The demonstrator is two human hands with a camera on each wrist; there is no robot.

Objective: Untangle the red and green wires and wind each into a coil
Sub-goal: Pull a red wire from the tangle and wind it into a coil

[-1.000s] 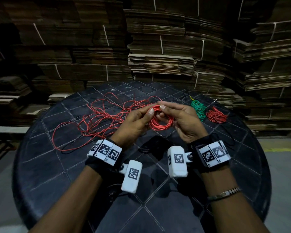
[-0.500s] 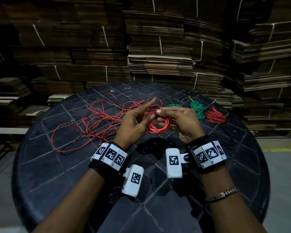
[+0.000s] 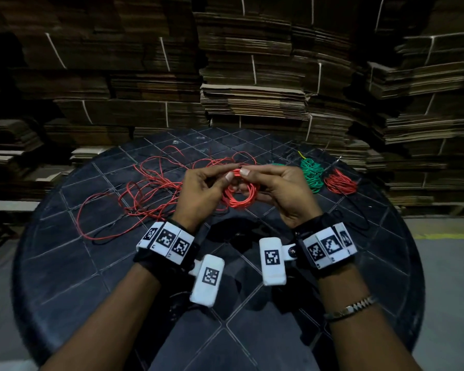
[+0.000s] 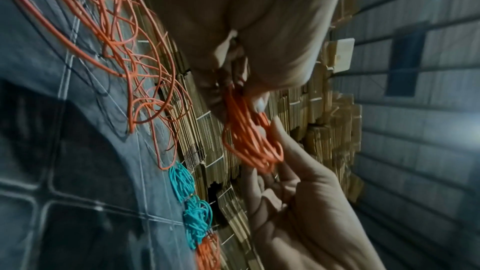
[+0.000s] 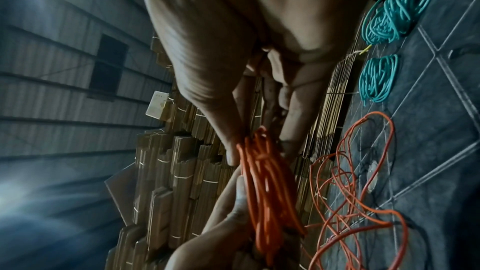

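Backdrop: stacked bundles of flattened brown cardboard [image 3: 252, 84] are seen behind a round black bench with a diamond-grid top [image 3: 65, 263].
Step in hand: a small coil of red wire [image 3: 240, 192] is being wound above the bench; by the look of it, another turn is about to be laid on.
Right hand [image 3: 284, 194]: the top of the coil is pinched between thumb and fingertips.
Left hand [image 3: 201, 194]: the same spot is pinched from the other side, where the loose red wire [image 3: 145, 188] feeds in.
Loose length: it is spread in open loops on the bench to the left; much seems left to wind.
Finished work: two green wire coils [image 5: 389, 7] and a red bundle [image 3: 339, 182] are laid at the far right edge.
Advice: the coil is best kept flat and clamped by the right hand while slack is drawn gently, so no loop is snagged.
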